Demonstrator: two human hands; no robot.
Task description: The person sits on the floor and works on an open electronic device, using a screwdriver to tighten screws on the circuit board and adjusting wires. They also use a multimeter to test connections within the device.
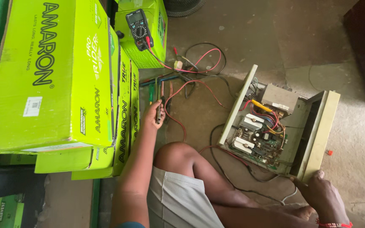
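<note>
Left grip (153, 116) is closing around an upright probe (160, 110); right grip (324, 196) is clasping the opened inverter case (315, 139), lying well right.

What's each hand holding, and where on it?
Left hand: a thin tool, probably a probe, gripped mid-shaft. Right hand: bottom corner of the open metal casing.
</note>
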